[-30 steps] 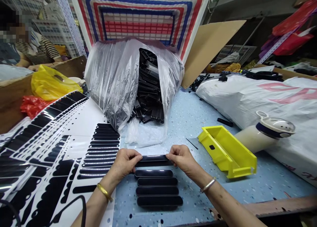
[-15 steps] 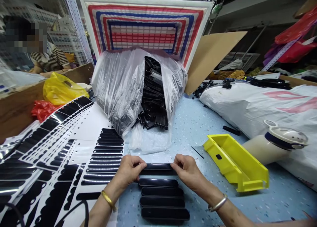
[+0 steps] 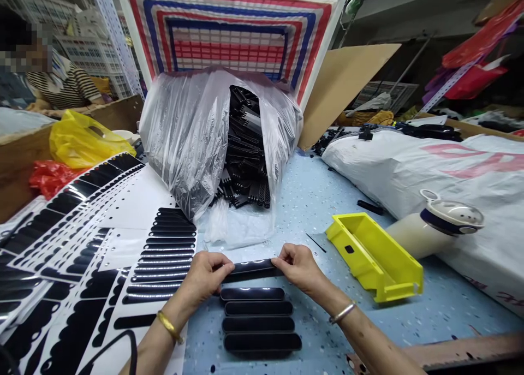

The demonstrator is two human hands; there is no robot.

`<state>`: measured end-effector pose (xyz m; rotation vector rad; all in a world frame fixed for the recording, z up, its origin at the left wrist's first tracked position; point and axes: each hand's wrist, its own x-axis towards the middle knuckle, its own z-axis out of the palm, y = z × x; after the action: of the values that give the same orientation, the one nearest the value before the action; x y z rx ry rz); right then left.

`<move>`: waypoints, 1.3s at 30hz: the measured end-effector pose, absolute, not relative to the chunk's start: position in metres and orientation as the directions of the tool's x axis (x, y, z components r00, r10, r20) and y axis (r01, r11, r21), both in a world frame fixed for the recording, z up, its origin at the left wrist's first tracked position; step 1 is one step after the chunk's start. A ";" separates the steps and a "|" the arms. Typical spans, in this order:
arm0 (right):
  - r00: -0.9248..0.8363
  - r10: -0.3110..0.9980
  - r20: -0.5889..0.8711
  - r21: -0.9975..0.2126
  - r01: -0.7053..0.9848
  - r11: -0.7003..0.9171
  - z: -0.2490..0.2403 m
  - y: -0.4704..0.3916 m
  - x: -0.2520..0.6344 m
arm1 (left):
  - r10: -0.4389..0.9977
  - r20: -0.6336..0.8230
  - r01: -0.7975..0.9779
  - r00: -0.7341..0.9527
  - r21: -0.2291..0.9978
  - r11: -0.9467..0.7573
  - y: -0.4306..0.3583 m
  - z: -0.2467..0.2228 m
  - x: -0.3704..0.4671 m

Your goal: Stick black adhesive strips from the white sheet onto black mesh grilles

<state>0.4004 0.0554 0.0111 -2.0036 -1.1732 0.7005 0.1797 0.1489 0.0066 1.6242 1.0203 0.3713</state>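
Head cam, clock centred on the long, narrow, glossy black plastic-looking strip [image 3: 254, 266] btwn the hands: I see L hand [image 3: 206, 273] pinching its end at 9, R hand [image 3: 298, 266] pinching its end at 3, thumb to finger on both, gap closed down to the strip's edge. Strip runs a bit aslant, R end higher; a darker band shows along its lower side, can't tell if that's a separate piece, or if it touches the table.

Main risk I'd flag: uneven pull from the two pinches cd twist or crease it, or let one end spring free b/c the hold is only at the tips. Prints on the shiny face prob too.

At 6, four dark, flat, round-ended bars [image 3: 258, 324] lie in a near-parallel row; L fingers are just beside the top one, so a small dip cd knock the row askew. Thin black cable [image 3: 131, 345] at 7–8 runs by the L forearm, cd snag on a sleeveless sweep or the gold-coloured metal bangle [image 3: 170, 327]. At 3, bright yellow open plastic bin [image 3: 351, 255] is well apart, R elbow swinging out cd bump it
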 end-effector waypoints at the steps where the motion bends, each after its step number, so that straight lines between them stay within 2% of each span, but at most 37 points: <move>1: 0.449 0.888 -0.101 -0.785 0.513 -0.348 0.011 0.056 0.402 | 0.773 -0.266 0.419 0.576 0.908 0.000 0.149 0.006 0.180; 5: 0.460 0.881 -0.108 -0.783 0.507 -0.361 0.006 0.056 0.408 | 0.767 -0.274 0.419 0.581 0.908 0.007 0.148 0.007 0.179; 12: 0.328 0.927 -0.182 -0.825 0.462 -0.325 0.000 0.052 0.405 | 0.762 -0.288 0.410 0.580 0.911 0.033 0.147 0.008 0.178; 17: 0.354 0.908 -0.224 -0.829 0.420 -0.368 0.001 0.055 0.407 | 0.753 -0.292 0.391 0.589 0.919 0.051 0.149 0.008 0.179; 20: 0.364 0.907 -0.213 -0.799 0.469 -0.376 0.006 0.054 0.404 | 0.755 -0.266 0.378 0.600 0.926 0.026 0.149 0.008 0.179; 23: 0.382 0.910 -0.159 -0.722 0.584 -0.372 0.010 0.055 0.392 | 0.756 -0.238 0.370 0.610 0.929 -0.006 0.149 0.007 0.179; 26: 0.371 0.925 -0.081 -0.503 0.786 -0.360 0.014 0.059 0.378 | 0.753 -0.230 0.363 0.617 0.932 -0.013 0.149 0.007 0.179; 28: 0.330 0.940 -0.091 -0.349 0.873 -0.340 0.017 0.065 0.373 | 0.749 -0.227 0.364 0.622 0.931 -0.019 0.149 0.007 0.179; 29: 0.314 0.943 -0.112 -0.310 0.891 -0.333 0.018 0.068 0.373 | 0.747 -0.228 0.366 0.624 0.930 -0.022 0.149 0.007 0.178; 33: 0.283 0.945 -0.166 -0.337 0.884 -0.324 0.017 0.076 0.380 | 0.753 -0.248 0.380 0.609 0.925 -0.003 0.150 0.007 0.179; 39: 0.281 0.952 -0.122 -0.419 0.855 -0.306 0.006 0.071 0.399 | 0.755 -0.240 0.359 0.610 0.933 0.006 0.152 0.005 0.180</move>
<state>0.3986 0.0712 0.0061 -2.2819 -1.6576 0.5126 0.1796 0.1523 0.0045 1.5985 0.9513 0.3981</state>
